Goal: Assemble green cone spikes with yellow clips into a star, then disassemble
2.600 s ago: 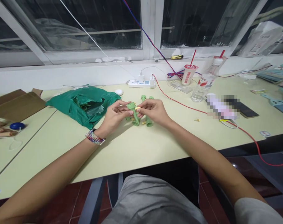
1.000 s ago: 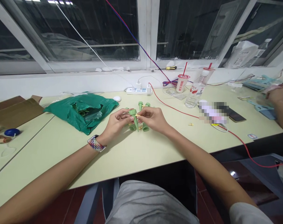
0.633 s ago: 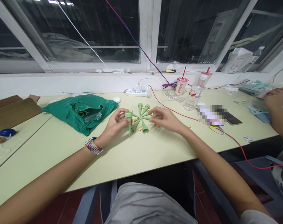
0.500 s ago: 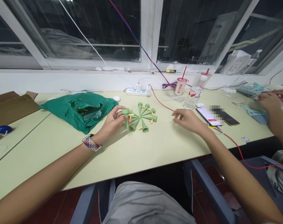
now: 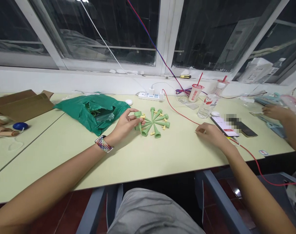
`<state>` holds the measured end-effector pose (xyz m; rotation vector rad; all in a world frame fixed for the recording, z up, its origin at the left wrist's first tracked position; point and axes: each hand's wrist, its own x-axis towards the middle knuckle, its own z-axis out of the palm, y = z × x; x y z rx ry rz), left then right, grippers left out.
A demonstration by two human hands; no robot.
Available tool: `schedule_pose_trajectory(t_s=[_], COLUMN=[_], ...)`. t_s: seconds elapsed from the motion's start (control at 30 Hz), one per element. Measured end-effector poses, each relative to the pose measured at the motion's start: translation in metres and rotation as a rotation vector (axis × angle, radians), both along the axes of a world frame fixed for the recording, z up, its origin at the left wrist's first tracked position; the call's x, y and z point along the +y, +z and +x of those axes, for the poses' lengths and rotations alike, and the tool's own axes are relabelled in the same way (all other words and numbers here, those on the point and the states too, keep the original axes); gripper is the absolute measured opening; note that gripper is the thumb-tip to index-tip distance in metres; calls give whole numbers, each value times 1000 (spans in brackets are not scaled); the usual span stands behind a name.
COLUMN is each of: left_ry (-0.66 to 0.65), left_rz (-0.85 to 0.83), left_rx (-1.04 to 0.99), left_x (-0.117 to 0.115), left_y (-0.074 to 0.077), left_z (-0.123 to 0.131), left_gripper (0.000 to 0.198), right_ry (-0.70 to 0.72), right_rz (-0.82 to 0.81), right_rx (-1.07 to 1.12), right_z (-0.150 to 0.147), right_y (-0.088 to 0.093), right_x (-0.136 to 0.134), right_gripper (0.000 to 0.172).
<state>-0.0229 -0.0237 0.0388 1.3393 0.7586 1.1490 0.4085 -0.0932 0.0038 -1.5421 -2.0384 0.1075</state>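
Observation:
My left hand [image 5: 125, 126] holds a green plastic cone spike [image 5: 138, 117] upright by its wide top, just left of a fan of several more green cone spikes [image 5: 154, 122] lying on the pale table [image 5: 148, 156] with their tips together. Small yellow pegs [image 5: 152, 133] lie among them. My right hand [image 5: 209, 135] is out to the right on the table, fingers curled and pinching a small yellow peg [image 5: 196, 131] beside the red cable [image 5: 184, 117].
An open green plastic bag [image 5: 94, 110] lies left of the cones. A power strip [image 5: 151, 96], a cup with a straw [image 5: 194, 91], a water bottle [image 5: 208, 102] and two phones [image 5: 232, 126] stand behind and right. Cardboard [image 5: 21, 104] is far left. Another person's hand [image 5: 275, 112] works at far right.
My right hand left the cone held by my left hand, swept right across the table and closed on a small yellow peg. My left hand stayed by the fan of cones.

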Motion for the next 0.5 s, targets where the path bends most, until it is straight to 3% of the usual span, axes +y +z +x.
schedule_pose_trajectory(t_s=[0.1,0.23,0.33,0.4,0.5], left_ry=[-27,-59,-68,-67,-58], left_rz=[22,29,41,58,64], left_rx=[22,1,1,2,-10], left_x=[-2,0,1,1,0], left_y=[-2,-6,-7,-6,-2], left_z=[1,0,-1,-2,-2], left_gripper=[55,56,55,53,52], right_ry=[70,303,484,551,592], right_rz=[73,168,235,285,341], right_rx=[110,369,394,390,394], right_z=[-46,-139,-197,-218,-226], right_y=[14,32,38,40,39], right_x=[17,36,49,57,62], right_gripper=[9,3,7,10,12])
